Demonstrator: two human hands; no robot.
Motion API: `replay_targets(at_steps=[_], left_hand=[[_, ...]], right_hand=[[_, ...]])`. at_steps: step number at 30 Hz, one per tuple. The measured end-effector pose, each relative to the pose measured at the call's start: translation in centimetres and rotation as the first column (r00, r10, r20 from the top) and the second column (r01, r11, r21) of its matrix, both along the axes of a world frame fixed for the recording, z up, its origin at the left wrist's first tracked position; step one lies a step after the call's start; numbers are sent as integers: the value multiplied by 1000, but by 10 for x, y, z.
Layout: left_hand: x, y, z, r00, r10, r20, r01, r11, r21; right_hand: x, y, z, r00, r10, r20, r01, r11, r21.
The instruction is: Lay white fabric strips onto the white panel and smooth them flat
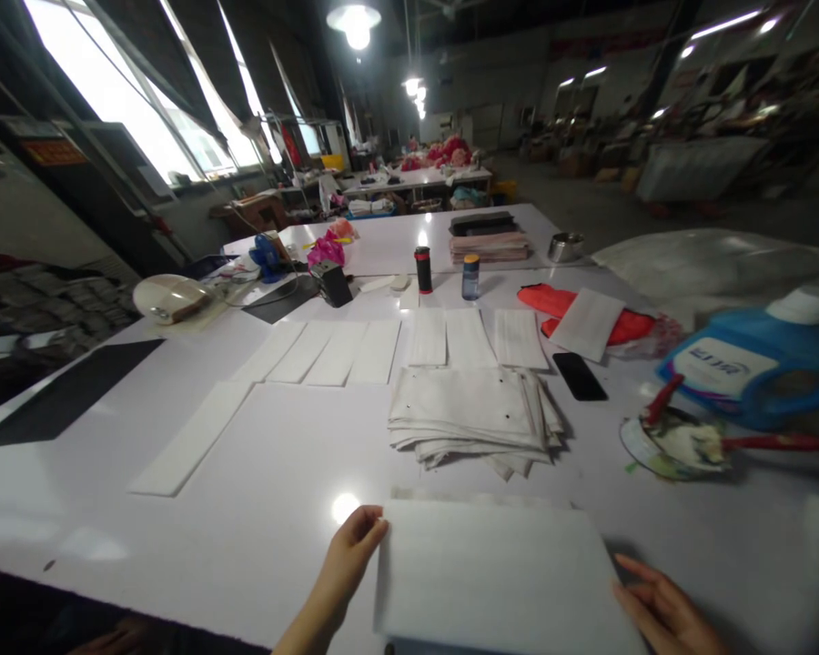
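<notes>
A rectangular white sheet (498, 573), paper or thin foam by its look, is in front of me near the table's front edge. My left hand (351, 550) pinches its upper left corner between thumb and fingers. At the right edge, my right hand (665, 605) has its thumb against the sheet with the fingers around the side. Behind the sheet's far edge shows a strip of greyish fabric (481, 497). Just beyond lies a stack of off-white cloth pieces (464, 409) with small dark dots on the top one.
White strips (375, 350) lie in a row across the table (266, 482). On the right are a phone (579, 376), a blue detergent jug (737, 364) and a bowl with red-handled brushes (679, 446). Two bottles (470, 277) stand farther back.
</notes>
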State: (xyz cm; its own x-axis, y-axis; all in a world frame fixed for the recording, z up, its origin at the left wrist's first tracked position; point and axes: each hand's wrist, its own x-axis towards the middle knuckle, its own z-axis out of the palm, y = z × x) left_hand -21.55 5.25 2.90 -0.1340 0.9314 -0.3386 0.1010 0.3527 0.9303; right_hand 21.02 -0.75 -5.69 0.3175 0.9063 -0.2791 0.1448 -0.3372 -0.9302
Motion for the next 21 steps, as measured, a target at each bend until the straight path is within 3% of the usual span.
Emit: replay_targets(at_steps=[3,5,12,21], left_hand=[[5,9,-30,998,25,-56,-26,1000,-12],[7,13,-41,987,29,-161,-31,999,-14],[13,18,-46,914,-19,-404,12,1000,-21],[11,19,-61,903,-64,-426,54,998,-36]], right_hand=[[-11,5,-11,994,13,106,-17,999,35],[-14,8,-16,986,45,163,-52,998,38],[-13,14,-22,954,81,289,-89,996,14],[-17,16,-21,951,87,295,-102,994,34]])
